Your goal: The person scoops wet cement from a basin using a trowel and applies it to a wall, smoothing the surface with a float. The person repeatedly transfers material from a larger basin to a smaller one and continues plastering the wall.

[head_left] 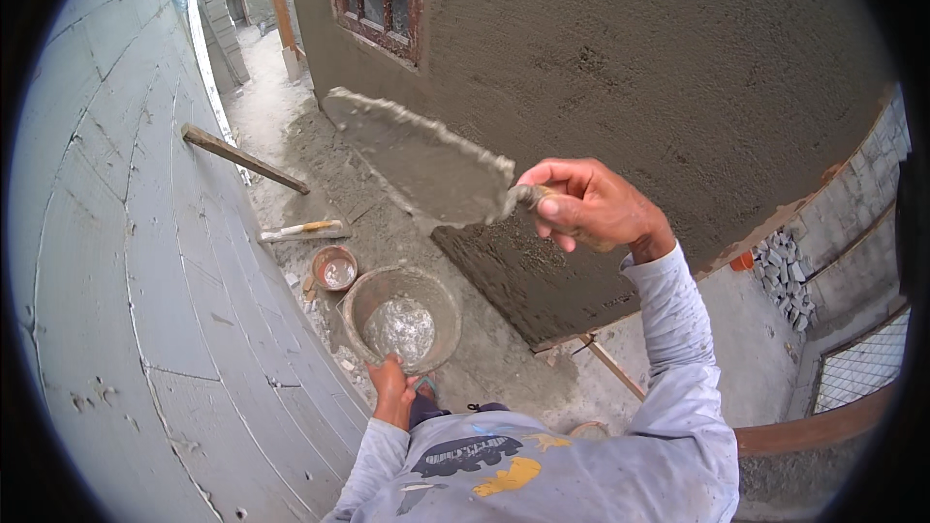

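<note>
Head cam: R grip (593, 205) high w/ trowel (426, 160), L grip (389, 395) low.

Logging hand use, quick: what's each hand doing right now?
Left hand: at the bucket's near rim; whether it grips cannot be told.
Right hand: closed, holding a mortar-coated trowel.

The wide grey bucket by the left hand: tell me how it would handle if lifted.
The bucket is probably light for its size: only a pale, shallow-looking layer shows inside. It is likely fairly stiff, its rim looking round at the left hand. Its grimy wall may feel rough rather than slippery.
</note>
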Motion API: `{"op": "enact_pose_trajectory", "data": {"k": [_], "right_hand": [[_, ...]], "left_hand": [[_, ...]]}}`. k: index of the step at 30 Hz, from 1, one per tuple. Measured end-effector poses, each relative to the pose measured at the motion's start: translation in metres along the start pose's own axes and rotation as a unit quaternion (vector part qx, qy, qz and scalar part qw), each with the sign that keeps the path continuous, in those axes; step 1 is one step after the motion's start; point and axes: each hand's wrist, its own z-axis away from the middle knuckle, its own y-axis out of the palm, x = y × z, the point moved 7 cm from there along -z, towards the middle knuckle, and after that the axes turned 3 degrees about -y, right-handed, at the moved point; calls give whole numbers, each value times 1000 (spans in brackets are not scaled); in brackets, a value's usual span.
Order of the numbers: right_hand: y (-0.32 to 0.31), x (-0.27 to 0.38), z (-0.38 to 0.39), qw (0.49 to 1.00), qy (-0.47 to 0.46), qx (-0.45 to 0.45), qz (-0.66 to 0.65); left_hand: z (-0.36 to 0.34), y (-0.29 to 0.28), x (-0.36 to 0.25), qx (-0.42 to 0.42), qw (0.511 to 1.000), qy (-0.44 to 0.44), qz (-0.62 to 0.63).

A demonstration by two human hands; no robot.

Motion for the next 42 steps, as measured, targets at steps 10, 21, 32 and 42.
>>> {"op": "enact_pose_trajectory", "data": {"k": [10,21,32,42], "right_hand": [[-64,58,218,741,-58,-387,545],[156,-320,267,869,212,-40,446],[61,-136,275,901,158,-114,388],[-83,64,274,865,212,-224,396]], "left_hand": [[63,7,86,51,993,36,-104],[120,70,102,225,837,312,-388],[84,44,114,206,961,-41,-178],[111,-3,149,153,970,-79,-169]]}}
